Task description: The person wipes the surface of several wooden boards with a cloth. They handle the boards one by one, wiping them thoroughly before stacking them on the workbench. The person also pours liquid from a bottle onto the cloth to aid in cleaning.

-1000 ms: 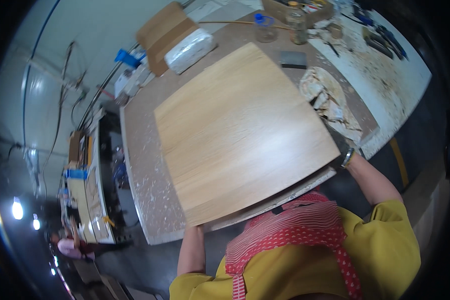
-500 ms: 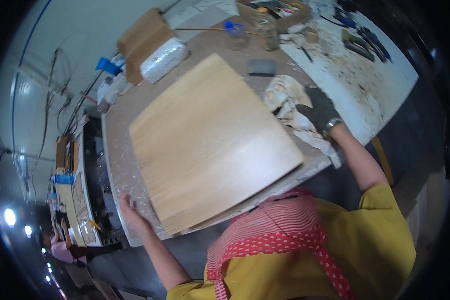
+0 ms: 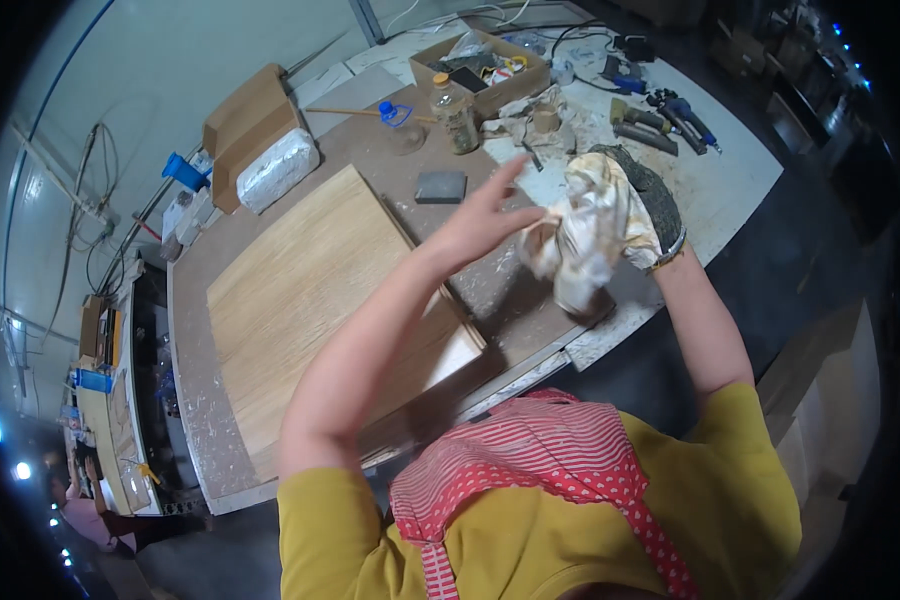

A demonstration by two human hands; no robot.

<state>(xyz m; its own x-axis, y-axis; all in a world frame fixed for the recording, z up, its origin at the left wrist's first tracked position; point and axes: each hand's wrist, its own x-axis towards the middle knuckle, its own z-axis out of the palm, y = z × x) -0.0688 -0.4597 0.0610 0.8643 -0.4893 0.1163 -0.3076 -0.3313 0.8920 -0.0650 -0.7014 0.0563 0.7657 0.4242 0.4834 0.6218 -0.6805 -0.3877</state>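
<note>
A stained white rag [image 3: 592, 235] hangs crumpled above the table's right part, blurred by motion. My right hand [image 3: 650, 198], in a dark glove, is closed on it from the right side. My bare left hand [image 3: 478, 222] is raised over the right edge of the board, open with its fingers apart. Its thumb tip is close to the rag; whether they touch I cannot tell. Below my left forearm lies a flat light wooden board [image 3: 300, 280], partly hidden by that arm. A grey rectangular block [image 3: 440, 187] rests just beyond my left hand.
Along the table's back stand an open cardboard box [image 3: 252, 125], a plastic-wrapped bundle [image 3: 278, 170], a blue-capped jar [image 3: 402, 132] and an orange-capped bottle [image 3: 454, 118]. A carton of odds and ends [image 3: 490, 90] is behind them. Tools [image 3: 682, 120] lie far right. Another person [image 3: 90, 510] is far left.
My right hand has lifted the rag off the table. My left hand has swung from the board's left side across to the rag. The view has shifted, so the board sits farther left.
</note>
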